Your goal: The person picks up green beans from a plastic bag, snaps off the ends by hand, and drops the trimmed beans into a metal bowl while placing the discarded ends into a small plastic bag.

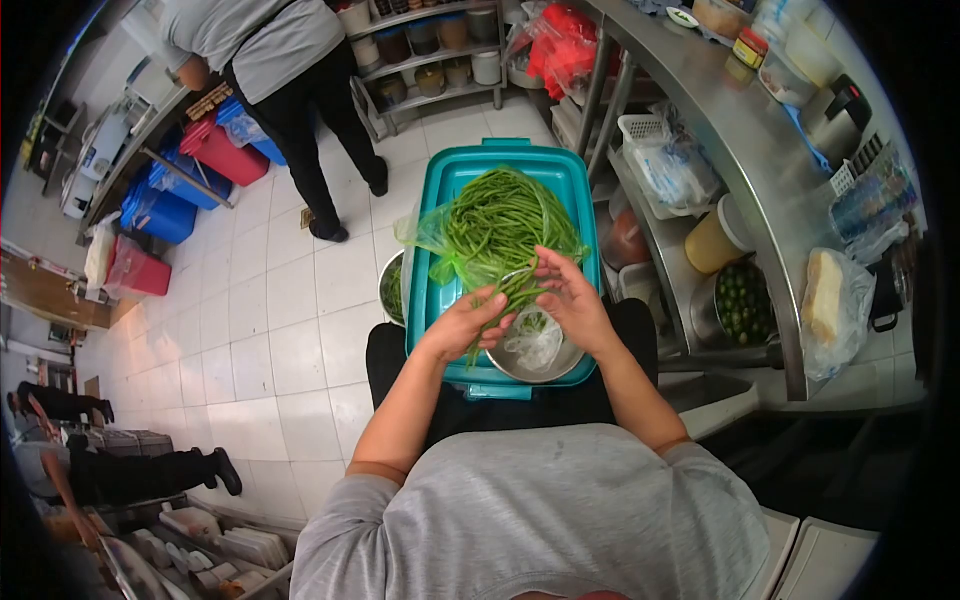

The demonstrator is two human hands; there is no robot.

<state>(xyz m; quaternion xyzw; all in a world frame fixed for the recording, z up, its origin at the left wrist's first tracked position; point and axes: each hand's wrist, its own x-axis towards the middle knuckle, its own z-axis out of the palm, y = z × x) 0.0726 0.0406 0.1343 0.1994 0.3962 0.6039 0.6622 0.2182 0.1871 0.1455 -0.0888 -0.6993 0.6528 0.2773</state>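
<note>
My left hand [468,322] is closed around a small bunch of green beans [517,288]. At the other end of this bunch is my right hand [574,300], its fingers curled and its thumb at the bean tips. A large heap of green beans [505,215] lies just beyond, in an opened clear green plastic bag [455,262]. Under my hands a metal bowl [568,362] holds a clear plastic bag [533,343] and some small green pieces. Everything rests on a teal plastic lid [432,215] in front of me.
A second metal bowl [391,288] with green pieces stands left of the lid. To the right runs a steel counter [715,120] with shelves and a pot of small green fruit [742,305]. A person [290,80] stands ahead on the left, near coloured bins [222,150].
</note>
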